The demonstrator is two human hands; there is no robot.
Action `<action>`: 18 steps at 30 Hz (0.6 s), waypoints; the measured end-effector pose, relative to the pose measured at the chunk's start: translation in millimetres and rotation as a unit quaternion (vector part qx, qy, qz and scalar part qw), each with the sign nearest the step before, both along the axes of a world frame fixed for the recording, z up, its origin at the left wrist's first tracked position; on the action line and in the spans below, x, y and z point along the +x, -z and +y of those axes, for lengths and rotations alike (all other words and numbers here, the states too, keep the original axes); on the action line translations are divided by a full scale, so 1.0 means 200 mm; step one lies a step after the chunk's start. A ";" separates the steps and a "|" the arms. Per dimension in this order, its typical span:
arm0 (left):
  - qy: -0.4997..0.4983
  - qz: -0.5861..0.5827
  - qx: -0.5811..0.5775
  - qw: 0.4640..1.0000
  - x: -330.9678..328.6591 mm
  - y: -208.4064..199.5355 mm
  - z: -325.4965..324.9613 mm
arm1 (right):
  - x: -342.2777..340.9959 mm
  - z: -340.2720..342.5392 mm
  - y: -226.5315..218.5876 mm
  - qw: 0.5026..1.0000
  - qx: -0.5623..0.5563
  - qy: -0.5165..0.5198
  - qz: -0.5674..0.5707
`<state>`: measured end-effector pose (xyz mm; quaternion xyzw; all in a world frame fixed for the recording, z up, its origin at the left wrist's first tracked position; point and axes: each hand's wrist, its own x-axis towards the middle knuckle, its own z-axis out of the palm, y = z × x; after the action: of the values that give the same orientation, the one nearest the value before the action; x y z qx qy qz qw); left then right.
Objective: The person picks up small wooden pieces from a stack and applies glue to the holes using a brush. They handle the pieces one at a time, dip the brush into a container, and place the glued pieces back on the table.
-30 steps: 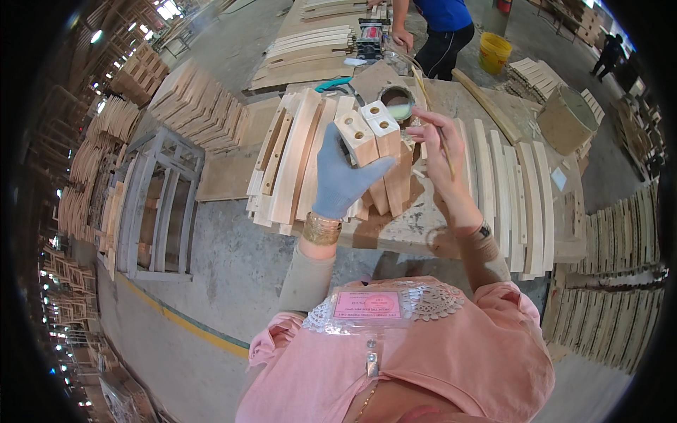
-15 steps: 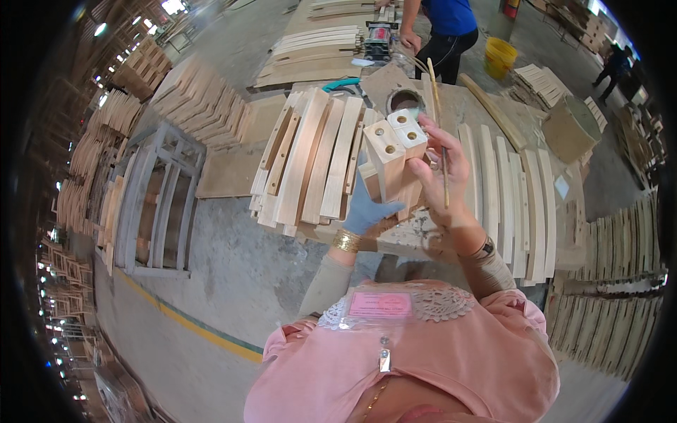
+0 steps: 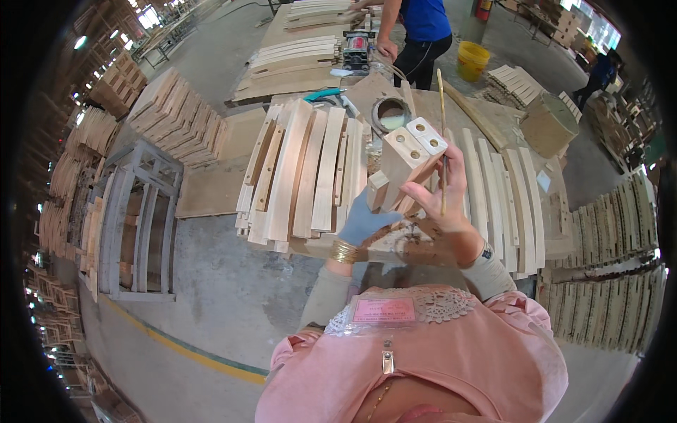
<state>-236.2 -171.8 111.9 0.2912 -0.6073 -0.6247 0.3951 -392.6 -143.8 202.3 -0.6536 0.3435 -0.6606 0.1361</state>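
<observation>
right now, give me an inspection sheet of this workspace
surface: workbench almost fully covered with wood.
job's things: wooden block with two drilled holes, raised above the bench; thin stick; open pot of pale paste.
clutter: curved wooden slats in rows.
grippers: left hand, gloved, grips the block from below; right hand holds the stick and touches the block.
cables: nothing seen.
surroundings: chair frame, yellow bucket, co-worker, stacked parts.

Gloved left hand (image 3: 363,220) grips wooden blocks (image 3: 407,161); right hand (image 3: 438,192) steadies them, pinching thin stick (image 3: 442,134), possibly brush.
</observation>
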 end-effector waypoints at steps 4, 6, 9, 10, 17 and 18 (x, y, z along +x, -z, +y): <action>0.198 0.076 0.143 0.967 0.11 -0.01 -0.14 | -0.02 0.02 0.02 1.000 0.011 0.000 -0.012; 0.281 0.003 0.115 0.953 0.15 -0.04 -0.25 | -0.01 0.02 0.01 1.000 0.012 -0.016 -0.020; 0.312 -0.037 0.071 0.947 0.14 0.03 -0.36 | 0.03 0.02 -0.02 0.999 -0.008 -0.042 -0.001; 0.316 -0.021 0.064 0.946 0.14 0.07 -0.38 | 0.04 0.02 -0.03 0.999 -0.012 -0.043 -0.016; 0.285 0.115 0.105 0.946 -0.04 0.04 -0.25 | -0.02 0.00 -0.05 0.999 0.006 0.040 -0.011; 0.258 0.130 0.136 0.948 -0.04 0.07 -0.21 | -0.01 -0.02 -0.06 0.999 0.004 0.042 -0.010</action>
<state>-244.2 -214.3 98.4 0.0917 -0.5148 -0.8141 0.2527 -395.3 -147.9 214.8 -0.6310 0.3724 -0.6709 0.1142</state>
